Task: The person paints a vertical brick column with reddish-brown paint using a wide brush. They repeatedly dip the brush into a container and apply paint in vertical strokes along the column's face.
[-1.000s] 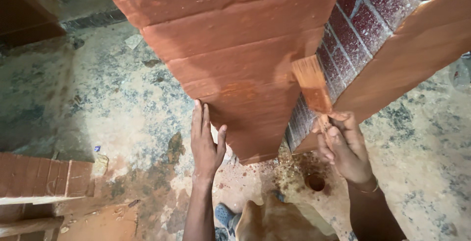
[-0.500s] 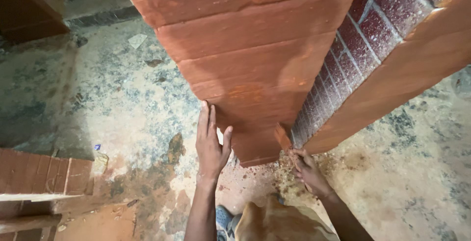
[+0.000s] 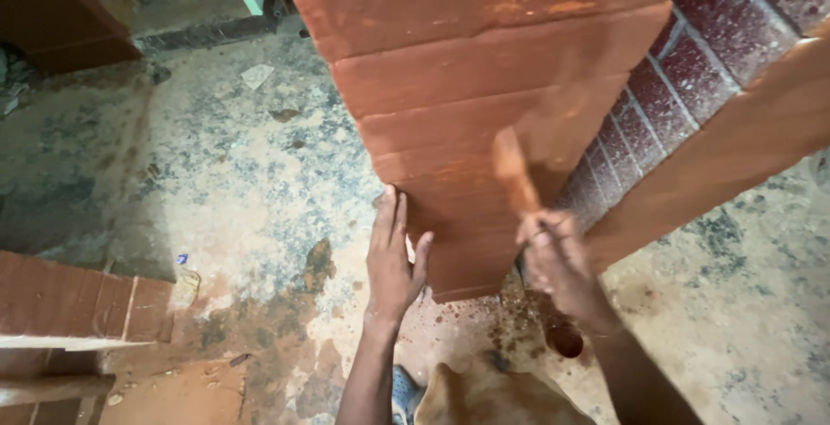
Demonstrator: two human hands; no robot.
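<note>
A tall reddish-brown pillar with grooved horizontal bands fills the upper middle of the view. My left hand lies flat against its lower left edge, fingers spread upward. My right hand is blurred with motion and grips a flat paint-coated tool, probably a brush or scraper, whose blade rests on the pillar's lower face. Behind the pillar runs a dark red brick wall with pale joints.
A slanted reddish-brown painted beam runs along the wall at right. The stained concrete floor shows paint spills. A small round container sits on the floor below my right hand. A low reddish block stands at left.
My right hand dropped with the tool to the pillar's base, then rose again, sweeping the tool onto the pillar's lower face. My left hand stayed pressed on the pillar.
</note>
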